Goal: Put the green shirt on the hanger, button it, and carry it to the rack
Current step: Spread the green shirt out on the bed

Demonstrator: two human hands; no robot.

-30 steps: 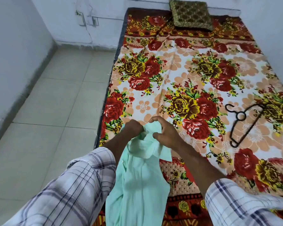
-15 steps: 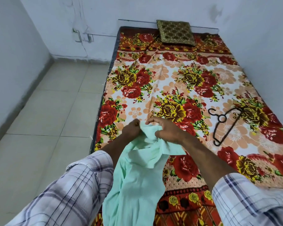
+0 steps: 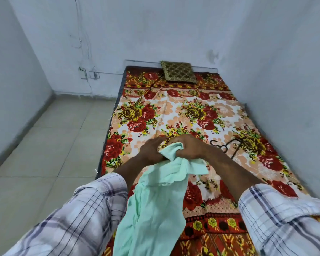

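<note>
A pale green shirt (image 3: 155,206) hangs bunched from both my hands over the near end of the bed. My left hand (image 3: 151,149) grips its top edge from the left. Close beside it, my right hand (image 3: 189,146) grips the same bunched top from the right. A black hanger (image 3: 227,146) lies flat on the floral bedsheet just right of my right wrist, partly hidden behind my right forearm. No rack is in view.
The bed (image 3: 174,115) with its red floral sheet fills the right half, against the right wall. A brown patterned cushion (image 3: 177,72) lies at its far end. Beige tiled floor (image 3: 50,145) runs along the bed's left side.
The view has tilted up toward the far wall. My hands have come closer together and bunched the shirt's top tighter, slightly farther over the bed.
</note>
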